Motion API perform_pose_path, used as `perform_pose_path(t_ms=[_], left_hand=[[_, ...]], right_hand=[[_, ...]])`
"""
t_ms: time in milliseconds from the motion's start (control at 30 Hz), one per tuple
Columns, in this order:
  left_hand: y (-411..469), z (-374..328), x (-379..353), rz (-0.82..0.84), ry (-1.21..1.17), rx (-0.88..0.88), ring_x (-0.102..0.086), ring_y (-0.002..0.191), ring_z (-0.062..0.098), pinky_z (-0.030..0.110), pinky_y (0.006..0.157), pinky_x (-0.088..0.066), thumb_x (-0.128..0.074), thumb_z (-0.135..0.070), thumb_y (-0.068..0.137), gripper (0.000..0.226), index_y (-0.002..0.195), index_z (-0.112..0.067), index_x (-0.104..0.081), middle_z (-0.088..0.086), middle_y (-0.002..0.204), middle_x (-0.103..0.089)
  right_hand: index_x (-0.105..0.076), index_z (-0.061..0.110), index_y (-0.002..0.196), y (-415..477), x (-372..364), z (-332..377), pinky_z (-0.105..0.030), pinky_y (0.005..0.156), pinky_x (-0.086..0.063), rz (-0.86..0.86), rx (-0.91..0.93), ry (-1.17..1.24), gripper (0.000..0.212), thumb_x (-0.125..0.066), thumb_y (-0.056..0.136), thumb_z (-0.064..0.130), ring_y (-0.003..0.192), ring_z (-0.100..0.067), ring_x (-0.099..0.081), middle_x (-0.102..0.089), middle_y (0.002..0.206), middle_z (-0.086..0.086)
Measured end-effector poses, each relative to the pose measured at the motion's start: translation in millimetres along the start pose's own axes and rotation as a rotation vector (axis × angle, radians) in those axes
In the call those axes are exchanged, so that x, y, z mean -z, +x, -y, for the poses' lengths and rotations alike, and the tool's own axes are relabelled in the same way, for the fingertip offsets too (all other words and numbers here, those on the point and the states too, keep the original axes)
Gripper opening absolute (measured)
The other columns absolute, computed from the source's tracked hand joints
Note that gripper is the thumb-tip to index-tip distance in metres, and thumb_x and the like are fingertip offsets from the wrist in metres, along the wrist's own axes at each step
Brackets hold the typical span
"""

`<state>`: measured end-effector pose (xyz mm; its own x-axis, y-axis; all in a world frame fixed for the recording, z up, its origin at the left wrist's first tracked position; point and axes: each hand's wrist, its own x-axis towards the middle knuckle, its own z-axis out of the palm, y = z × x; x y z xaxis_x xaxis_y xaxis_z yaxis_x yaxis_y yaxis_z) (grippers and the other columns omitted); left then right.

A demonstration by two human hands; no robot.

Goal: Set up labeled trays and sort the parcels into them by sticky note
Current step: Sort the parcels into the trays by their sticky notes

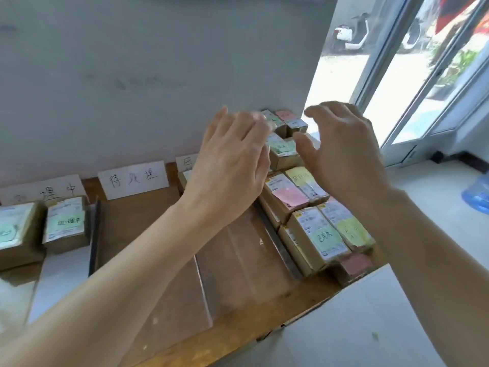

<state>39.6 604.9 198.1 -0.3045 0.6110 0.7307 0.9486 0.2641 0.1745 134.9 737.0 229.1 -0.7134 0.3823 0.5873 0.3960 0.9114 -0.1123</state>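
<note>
Several brown parcels with green, pink and yellow sticky notes are piled at the right end of the wooden table, among them one with a green note (324, 238) and one with a pink note (288, 196). My left hand (232, 165) and my right hand (344, 152) hover above the far part of the pile with fingers spread, holding nothing. Between them lies a parcel with a green note (281, 149). Clear trays (238, 263) lie flat on the table. White paper labels (133, 180) lean against the wall. Two green-noted parcels (66, 223) lie in the left tray.
The table's front edge (264, 329) runs diagonally at the lower right, with white floor beyond. A grey wall stands behind the table. Glass doors (412, 88) open at the right, and a blue water bottle (476, 194) lies on the floor.
</note>
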Motion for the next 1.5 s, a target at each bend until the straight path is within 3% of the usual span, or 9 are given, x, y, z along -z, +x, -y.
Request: perform_pose_path(t_ms=[333,567,767,933,1067,1200,1333,1500], left_hand=[[18,-57,-110,0.200,-0.194,-0.003,-0.058,0.105,0.030,0.038,0.093,-0.040,-0.060,-0.005,0.085,0.026,0.111,-0.003,-0.063,0.012,0.111,-0.064],[11,-82,-161,0.334,-0.153,0.123,-0.055,0.110,0.028,0.038,0.099,-0.038,-0.057,-0.006,0.087,0.029,0.115,-0.003,-0.061,0.013,0.117,-0.062],[-8,-124,-203,0.377,-0.116,0.395,-0.051,0.114,0.024,0.032,0.097,-0.038,-0.054,-0.015,0.092,0.030,0.120,-0.006,-0.058,0.009,0.122,-0.058],[-37,-158,-234,0.433,-0.071,0.666,-0.048,0.118,0.022,0.033,0.099,-0.038,-0.055,-0.022,0.092,0.038,0.127,-0.008,-0.052,0.007,0.128,-0.053],[-56,-167,-243,0.428,-0.081,0.896,-0.046,0.122,0.023,0.031,0.100,-0.036,-0.056,-0.024,0.092,0.047,0.134,-0.008,-0.044,0.009,0.135,-0.045],[-62,-178,-252,0.385,-0.170,1.107,-0.047,0.117,0.021,0.025,0.089,-0.037,-0.059,-0.026,0.090,0.055,0.137,-0.009,-0.036,0.008,0.133,-0.041],[-68,-177,-263,0.367,-0.281,1.335,-0.046,0.107,0.014,0.024,0.082,-0.037,-0.064,-0.029,0.087,0.060,0.134,-0.007,-0.034,0.008,0.131,-0.041],[-82,-170,-273,0.350,-0.462,1.495,-0.052,0.100,0.017,0.028,0.077,-0.042,-0.068,-0.028,0.085,0.045,0.120,-0.008,-0.048,0.006,0.126,-0.057]], right_hand=[[-0.053,0.007,0.128,-35,-15,-130,-0.043,0.096,-0.043,0.235,-0.303,-0.084,0.041,-0.056,0.092,0.028,0.115,-0.032,-0.051,-0.058,0.124,-0.014],[-0.054,0.009,0.129,-47,-49,-201,-0.042,0.097,-0.044,0.409,-0.327,0.006,0.043,-0.058,0.091,0.029,0.116,-0.030,-0.051,-0.057,0.127,-0.013],[-0.054,0.011,0.125,-56,-71,-261,-0.035,0.082,-0.047,0.563,-0.210,0.089,0.038,-0.056,0.091,0.029,0.103,-0.027,-0.055,-0.059,0.118,-0.010],[-0.049,0.013,0.133,-78,-86,-302,-0.032,0.085,-0.044,0.729,-0.159,0.124,0.046,-0.056,0.091,0.029,0.113,-0.025,-0.053,-0.053,0.133,-0.007],[-0.051,0.009,0.127,-92,-96,-313,-0.030,0.072,-0.041,0.825,-0.089,0.095,0.040,-0.057,0.090,0.026,0.107,-0.028,-0.055,-0.051,0.133,-0.011],[-0.051,0.007,0.124,-99,-103,-309,-0.035,0.081,-0.043,0.888,-0.028,0.168,0.040,-0.057,0.089,0.026,0.110,-0.029,-0.052,-0.058,0.123,-0.013],[-0.046,0.005,0.128,-109,-108,-305,-0.032,0.078,-0.039,0.982,-0.083,0.229,0.042,-0.052,0.093,0.026,0.112,-0.028,-0.049,-0.054,0.126,-0.014],[-0.047,0.003,0.120,-118,-116,-301,-0.030,0.067,-0.039,1.065,-0.158,0.268,0.040,-0.054,0.090,0.029,0.089,-0.021,-0.046,-0.056,0.116,-0.013]])
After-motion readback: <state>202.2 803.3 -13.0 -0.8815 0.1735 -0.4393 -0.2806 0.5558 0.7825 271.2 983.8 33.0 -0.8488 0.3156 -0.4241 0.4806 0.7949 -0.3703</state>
